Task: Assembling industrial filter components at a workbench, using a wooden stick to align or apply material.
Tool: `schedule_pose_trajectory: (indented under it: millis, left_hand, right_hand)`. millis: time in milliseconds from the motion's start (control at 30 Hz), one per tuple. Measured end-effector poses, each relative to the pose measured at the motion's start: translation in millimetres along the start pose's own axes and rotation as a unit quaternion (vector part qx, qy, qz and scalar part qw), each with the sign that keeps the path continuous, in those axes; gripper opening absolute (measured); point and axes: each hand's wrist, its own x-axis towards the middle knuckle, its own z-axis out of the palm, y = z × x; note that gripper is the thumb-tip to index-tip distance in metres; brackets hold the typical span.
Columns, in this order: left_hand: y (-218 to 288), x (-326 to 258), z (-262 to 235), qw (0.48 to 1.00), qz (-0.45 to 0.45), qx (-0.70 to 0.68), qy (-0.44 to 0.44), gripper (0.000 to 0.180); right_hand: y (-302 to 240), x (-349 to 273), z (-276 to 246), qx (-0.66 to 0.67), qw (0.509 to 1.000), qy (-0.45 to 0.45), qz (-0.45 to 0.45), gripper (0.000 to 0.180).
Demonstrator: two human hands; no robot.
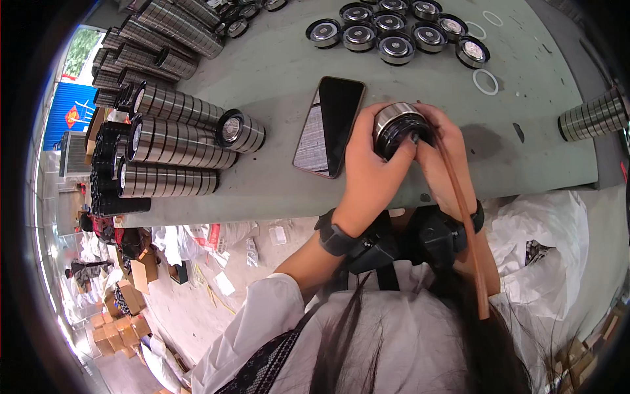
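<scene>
Just above the table's near edge, my left hand (372, 167) and my right hand (448, 167) are closed around a round lid (398, 121) with a silver metal band and a black part facing me. Both thumbs press on its black part. A long, thin brown stick (454, 180) runs from the fingers of my right hand down over the wrist; its upper end is hidden at the lid. A dark phone (328, 127) lies flat just left of my left hand. Beyond my hands are several similar lids (396, 47) and a white ring (485, 82).
Rows of stacked silver-and-black lids (177, 148) fill the table's left side, with more piles (174, 29) farther back. Another stack (592, 118) lies at the right edge. White plastic bags (548, 236) stand below the right side; cardboard boxes (121, 333) are on the floor at left.
</scene>
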Motion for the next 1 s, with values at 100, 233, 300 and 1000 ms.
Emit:
schedule_pose_trajectory:
  millis: [100, 233, 300, 1000]
  left_hand:
    - [-2, -2, -1, 1.0, 0.015, 0.022, 0.005, 0.044]
    - [-2, 1, -1, 0.998, 0.049, 0.008, -0.031, 0.054]
    - [-1, 1, -7, 0.997, 0.052, -0.027, -0.051, 0.06]
    - [7, 15, -118, 0.905, 0.199, 0.28, 0.249, 0.069]
  right_hand:
    - [13, 1, -2, -0.017, 1.0, 0.006, -0.021, 0.036]
    - [3, 3, -8, 0.063, 0.995, -0.01, 0.079, 0.033]
    - [-6, 0, -8, 0.08, 0.991, -0.009, 0.11, 0.032]
    - [-28, -1, -15, 0.037, 0.998, 0.022, 0.04, 0.046]
